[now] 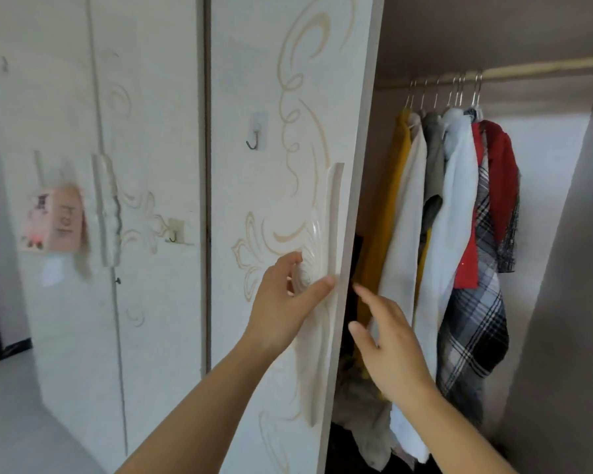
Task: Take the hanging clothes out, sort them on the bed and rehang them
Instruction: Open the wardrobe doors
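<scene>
Clothes, head view: hanging bunched on wire hangers from the rail inside the wardrobe, just right of the half-open door. Left to right: a yellow garment, a cream one, an olive one, a white one, then red fabric beside a grey plaid piece, the plaid drooping lowest. None taken out yet; by that, the very start of the task. Below them a pale heap on the wardrobe floor, too dim to identify. Bed not in view.

Left hand: thumb and fingers wrapped round the carved door handle, holding the door by it. Right hand: spread wide, fingers straight, holding nothing, reaching toward the gap at the door's edge, near the yellow and cream garments yet apart from them.

Handling, as a judgement: soft, light, limp cloth throughout, with no stiffness to grip by. Red and plaid pieces seemingly draped loosely, so liable to slide off if tugged. Best to take hold at the hanger, by the hook or at the shoulders just under the rail, and lift up and off rather than pull on fabric. Hooks crowded close together, hence some risk of snagging a neighbour; better to part one hanger from the rest first. Light enough, probably, for several in one grasp.
</scene>
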Demonstrator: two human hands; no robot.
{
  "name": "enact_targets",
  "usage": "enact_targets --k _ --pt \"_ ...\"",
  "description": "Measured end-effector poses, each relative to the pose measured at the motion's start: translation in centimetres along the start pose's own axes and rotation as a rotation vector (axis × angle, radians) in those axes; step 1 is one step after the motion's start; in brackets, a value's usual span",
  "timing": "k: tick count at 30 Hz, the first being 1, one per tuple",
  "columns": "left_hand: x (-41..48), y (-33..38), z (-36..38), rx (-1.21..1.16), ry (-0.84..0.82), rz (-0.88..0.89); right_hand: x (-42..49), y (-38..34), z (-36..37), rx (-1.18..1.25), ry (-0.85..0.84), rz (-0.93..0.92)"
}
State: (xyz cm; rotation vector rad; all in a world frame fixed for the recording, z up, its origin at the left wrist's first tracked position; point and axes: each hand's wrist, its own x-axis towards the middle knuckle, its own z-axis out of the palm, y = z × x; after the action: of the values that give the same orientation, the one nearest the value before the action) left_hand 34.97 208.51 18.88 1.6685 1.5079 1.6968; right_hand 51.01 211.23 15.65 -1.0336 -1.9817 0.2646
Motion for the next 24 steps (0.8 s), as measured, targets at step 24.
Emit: enact_targets --k 24 --pt "-5.6 3.4 -23.9 1.121 0.508 0.508 -0.5 -20.2 21.8 0.343 -0.177 -0.453"
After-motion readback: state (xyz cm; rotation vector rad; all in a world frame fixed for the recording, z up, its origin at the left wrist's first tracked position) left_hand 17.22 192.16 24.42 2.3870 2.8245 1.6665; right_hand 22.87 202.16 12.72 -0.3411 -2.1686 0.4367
